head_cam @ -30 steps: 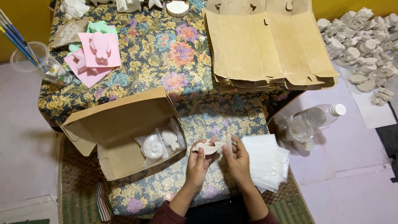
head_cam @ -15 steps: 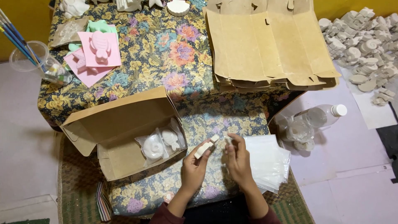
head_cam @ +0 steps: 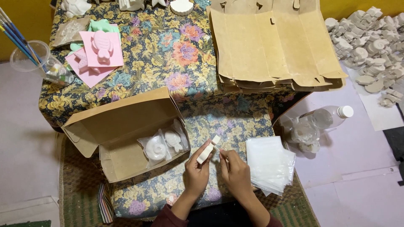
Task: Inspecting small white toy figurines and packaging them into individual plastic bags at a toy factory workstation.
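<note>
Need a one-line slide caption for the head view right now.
Both hands, left hand and right hand, hold a white piece beside an open box and stacked bags.

An open brown cardboard box (head_cam: 122, 134) lies at the near left of the floral-clothed desk (head_cam: 168, 50), holding two clear plastic bags (head_cam: 164, 145) with white moulded figures. A stack of flattened brown cardboard boxes (head_cam: 269, 46) sits far right — a pile of empty clear plastic sleeves (head_cam: 269, 164) lies near right.
</note>
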